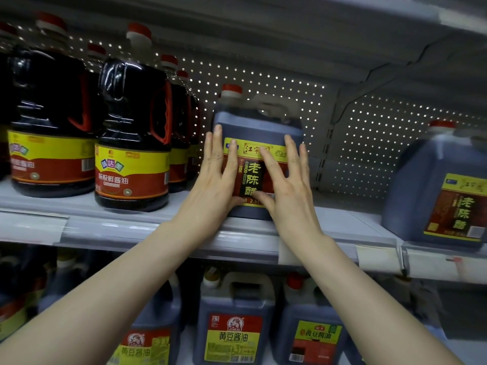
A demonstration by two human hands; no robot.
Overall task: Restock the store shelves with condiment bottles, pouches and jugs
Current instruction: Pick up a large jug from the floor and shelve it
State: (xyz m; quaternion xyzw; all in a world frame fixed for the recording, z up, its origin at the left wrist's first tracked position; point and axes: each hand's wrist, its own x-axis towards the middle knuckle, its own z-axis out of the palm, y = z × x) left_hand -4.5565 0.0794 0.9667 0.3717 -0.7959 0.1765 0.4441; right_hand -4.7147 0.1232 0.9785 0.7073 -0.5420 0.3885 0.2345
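A dark vinegar jug [254,127] with a red cap and a yellow and brown label stands upright on the grey shelf [158,227], near its front edge. My left hand [217,175] lies flat on the left half of the label, fingers straight and pointing up. On the right half of the label my right hand [286,177] presses the same way, fingers spread. Both thumbs meet near the jug's lower front. The jug's handle shows above my fingers.
Round dark soy sauce jugs [133,138] fill the shelf to the left. A second vinegar jug [442,191] stands at the right, with a bare gap of shelf between. Below, several soy sauce jugs [233,322] line the lower shelf. Perforated back panel behind.
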